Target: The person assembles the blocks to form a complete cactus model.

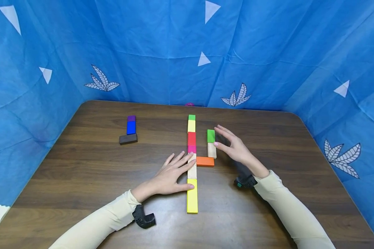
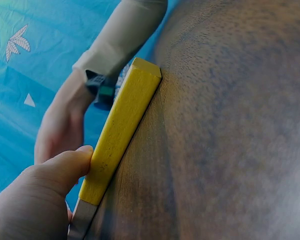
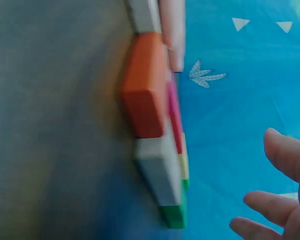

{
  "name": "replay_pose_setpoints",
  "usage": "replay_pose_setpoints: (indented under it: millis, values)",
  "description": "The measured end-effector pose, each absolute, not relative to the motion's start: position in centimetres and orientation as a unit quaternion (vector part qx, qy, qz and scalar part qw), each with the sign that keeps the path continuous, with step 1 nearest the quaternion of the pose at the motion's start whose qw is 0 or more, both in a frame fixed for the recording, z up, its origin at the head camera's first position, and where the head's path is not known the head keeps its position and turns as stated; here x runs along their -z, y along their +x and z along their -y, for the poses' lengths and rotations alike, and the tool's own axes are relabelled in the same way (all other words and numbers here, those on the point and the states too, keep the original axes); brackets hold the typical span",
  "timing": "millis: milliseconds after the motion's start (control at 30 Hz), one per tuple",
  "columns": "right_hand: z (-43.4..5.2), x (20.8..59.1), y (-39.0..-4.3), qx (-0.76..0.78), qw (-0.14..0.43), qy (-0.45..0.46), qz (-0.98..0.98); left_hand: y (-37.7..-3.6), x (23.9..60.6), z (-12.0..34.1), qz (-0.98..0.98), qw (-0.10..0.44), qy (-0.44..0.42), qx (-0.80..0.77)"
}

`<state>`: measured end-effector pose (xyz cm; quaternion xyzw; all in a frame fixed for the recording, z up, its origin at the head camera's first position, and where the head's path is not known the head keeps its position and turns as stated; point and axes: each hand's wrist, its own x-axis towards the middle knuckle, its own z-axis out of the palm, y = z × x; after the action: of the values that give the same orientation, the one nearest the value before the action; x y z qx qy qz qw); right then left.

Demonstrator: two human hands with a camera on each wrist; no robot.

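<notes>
A straight column of coloured blocks runs down the middle of the table in the head view. My left hand (image 1: 166,178) lies across its lower part with straight, spread fingers. Its fingertips are over the plain wooden block (image 1: 192,172), and its thumb touches the long yellow block (image 1: 192,200). Higher in the column are pink (image 1: 192,149), red (image 1: 191,138), pale yellow (image 1: 191,126) and green (image 1: 191,117) blocks. An orange block (image 1: 205,162) juts right from the column. Above it stand a wooden block (image 1: 212,150) and a green block (image 1: 211,136). My right hand (image 1: 238,147) hovers beside these two, fingers apart, holding nothing.
On the left of the table (image 1: 81,173), a dark block (image 1: 128,139) lies at a slant below a blue block (image 1: 131,127) and a purple block (image 1: 131,118). Blue patterned cloth (image 1: 162,52) hangs behind and at both sides. Each wrist wears a black camera.
</notes>
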<state>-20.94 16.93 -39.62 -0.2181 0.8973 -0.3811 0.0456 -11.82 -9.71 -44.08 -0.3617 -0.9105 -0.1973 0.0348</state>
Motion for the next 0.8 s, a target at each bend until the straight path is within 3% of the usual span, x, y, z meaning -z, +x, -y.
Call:
replay_pose_setpoints:
  millis: [267,633,800]
  values:
    - [-17.2,41.3,-19.2,0.359,0.069,-0.260,-0.893,-11.8,44.1,9.6,0.910,0.033,-0.360,0.201]
    - [-17.3,43.3,-19.0,0.305,0.040,-0.311,-0.899,-11.8,43.9,9.8,0.906,0.035,-0.363,0.216]
    - [-17.3,43.6,-18.9,0.292,0.043,-0.313,-0.903,-12.7,43.1,11.0,0.899,0.068,-0.334,0.276]
